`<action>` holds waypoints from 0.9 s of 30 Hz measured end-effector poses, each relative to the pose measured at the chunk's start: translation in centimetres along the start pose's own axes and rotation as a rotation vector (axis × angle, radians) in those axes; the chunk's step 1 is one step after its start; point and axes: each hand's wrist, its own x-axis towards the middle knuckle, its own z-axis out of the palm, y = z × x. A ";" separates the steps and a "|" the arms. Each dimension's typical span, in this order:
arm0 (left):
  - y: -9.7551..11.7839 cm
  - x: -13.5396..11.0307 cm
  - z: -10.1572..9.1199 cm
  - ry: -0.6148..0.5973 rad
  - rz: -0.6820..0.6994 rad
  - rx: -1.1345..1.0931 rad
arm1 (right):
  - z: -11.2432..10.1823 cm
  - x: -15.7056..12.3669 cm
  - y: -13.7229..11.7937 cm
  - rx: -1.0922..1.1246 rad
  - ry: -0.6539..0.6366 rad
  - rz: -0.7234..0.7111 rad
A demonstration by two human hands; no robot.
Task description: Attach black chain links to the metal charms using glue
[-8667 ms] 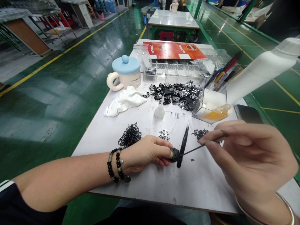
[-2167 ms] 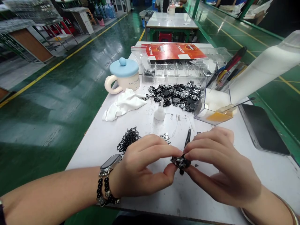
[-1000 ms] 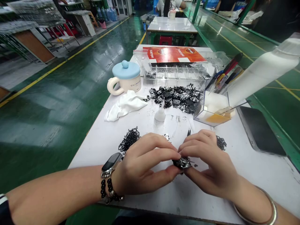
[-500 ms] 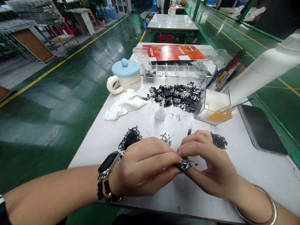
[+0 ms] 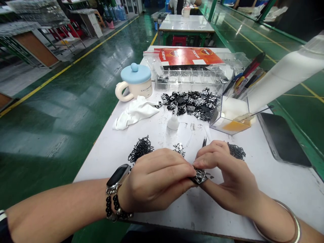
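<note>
Honestly, just one small black metal piece (image 5: 200, 177) pinched between the closed fingertips of the left hand (image 5: 154, 180) and right hand (image 5: 227, 179), held low over the counter (image 5: 162, 222), with a big shiny pile (image 5: 189, 104), a tangled black heap (image 5: 140, 150) and another (image 5: 236, 152) left lying beyond.

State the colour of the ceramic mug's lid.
The round mug lid is pale blue; head view shows it best.
</note>
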 end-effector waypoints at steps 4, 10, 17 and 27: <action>-0.1 0.0 0.2 0.046 -0.014 -0.038 | -0.1 0.0 -0.1 0.010 -0.015 -0.012; 0.2 0.1 0.3 0.066 -0.034 -0.050 | -0.3 0.1 -0.2 -0.009 -0.020 -0.032; 0.0 0.1 0.3 0.083 -0.031 -0.066 | -0.3 0.1 -0.2 -0.002 -0.010 -0.041; 0.0 -0.1 0.3 0.094 -0.074 -0.103 | 0.1 -0.1 -0.2 0.103 -0.024 0.049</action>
